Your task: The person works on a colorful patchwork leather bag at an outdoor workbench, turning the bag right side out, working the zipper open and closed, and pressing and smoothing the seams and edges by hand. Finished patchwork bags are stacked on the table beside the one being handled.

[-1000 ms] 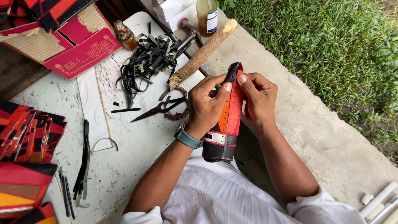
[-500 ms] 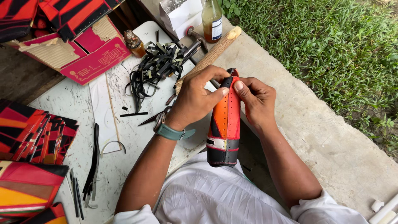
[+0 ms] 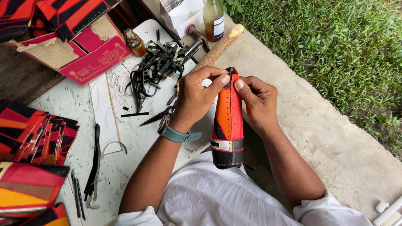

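Note:
I hold an upright leather sleeve [image 3: 228,125], orange with red, black and white patches and rows of punched holes, over my lap. My left hand [image 3: 197,96] pinches its top edge between thumb and forefinger; a teal band sits on that wrist. My right hand [image 3: 257,98] grips the top from the other side, thumb pressed on the orange panel. Just behind my left hand, scissors [image 3: 159,117] lie on the white worktop [image 3: 79,104].
A tangle of black strips [image 3: 157,62], a wooden handle [image 3: 215,48], a glass bottle [image 3: 213,16] and a small jar [image 3: 134,42] lie beyond. Red-black leather pieces [image 3: 37,140] stack at left, a pink box [image 3: 90,54] behind. Concrete and grass [image 3: 335,50] lie right.
The view has shifted, so the worktop appears lower in frame. Both hands stay at the sleeve's top; my left thumb and forefinger have closed into a pinch on its edge.

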The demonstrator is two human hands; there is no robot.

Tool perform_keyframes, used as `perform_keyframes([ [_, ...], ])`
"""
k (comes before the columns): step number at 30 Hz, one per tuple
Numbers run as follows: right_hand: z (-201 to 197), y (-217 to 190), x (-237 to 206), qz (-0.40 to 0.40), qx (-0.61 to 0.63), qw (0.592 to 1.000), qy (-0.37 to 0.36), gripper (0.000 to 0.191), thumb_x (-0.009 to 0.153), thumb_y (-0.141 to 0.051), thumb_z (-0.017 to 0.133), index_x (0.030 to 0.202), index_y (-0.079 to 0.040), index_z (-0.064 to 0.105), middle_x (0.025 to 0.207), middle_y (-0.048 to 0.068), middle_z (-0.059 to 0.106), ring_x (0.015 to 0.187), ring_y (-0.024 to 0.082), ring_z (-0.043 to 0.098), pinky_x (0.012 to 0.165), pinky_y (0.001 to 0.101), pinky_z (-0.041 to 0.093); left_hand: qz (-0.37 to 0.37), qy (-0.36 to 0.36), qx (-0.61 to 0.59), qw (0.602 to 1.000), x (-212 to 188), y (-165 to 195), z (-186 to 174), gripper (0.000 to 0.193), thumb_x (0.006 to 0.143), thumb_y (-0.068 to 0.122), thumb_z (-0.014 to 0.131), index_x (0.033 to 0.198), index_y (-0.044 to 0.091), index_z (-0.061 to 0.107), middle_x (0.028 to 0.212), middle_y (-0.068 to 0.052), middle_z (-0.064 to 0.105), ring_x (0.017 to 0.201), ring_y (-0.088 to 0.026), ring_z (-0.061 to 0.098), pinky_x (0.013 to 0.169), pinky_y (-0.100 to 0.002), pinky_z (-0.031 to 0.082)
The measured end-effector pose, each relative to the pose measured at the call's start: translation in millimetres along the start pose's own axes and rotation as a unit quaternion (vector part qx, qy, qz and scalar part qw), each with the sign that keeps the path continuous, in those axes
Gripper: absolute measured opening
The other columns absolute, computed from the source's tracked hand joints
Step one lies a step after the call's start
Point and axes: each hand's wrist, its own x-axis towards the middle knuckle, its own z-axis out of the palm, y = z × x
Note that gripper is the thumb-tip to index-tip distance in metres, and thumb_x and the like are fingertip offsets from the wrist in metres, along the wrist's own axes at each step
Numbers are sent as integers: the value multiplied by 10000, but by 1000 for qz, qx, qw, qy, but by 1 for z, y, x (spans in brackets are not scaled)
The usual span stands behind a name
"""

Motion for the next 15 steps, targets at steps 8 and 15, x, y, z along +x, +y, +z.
perform_keyframes([
  [8,8,-14,-5,-22,-42,999,-7,244,1026,-200,701,1081,32,753,921,26,737,832,66,623,762,226,537,23,-52,88,995,7,29,-19,158,955,141,713,998,-8,746,935,-124,780,859,-208,767,783,-325,591],
  [15,13,-21,-7,-44,-102,994,-3,203,1023,-190,713,1069,1,766,912,30,739,816,63,630,745,227,535,4,-71,123,990,11,42,-28,156,917,149,712,938,0,756,869,-126,777,779,-242,782,736,-347,598],
])
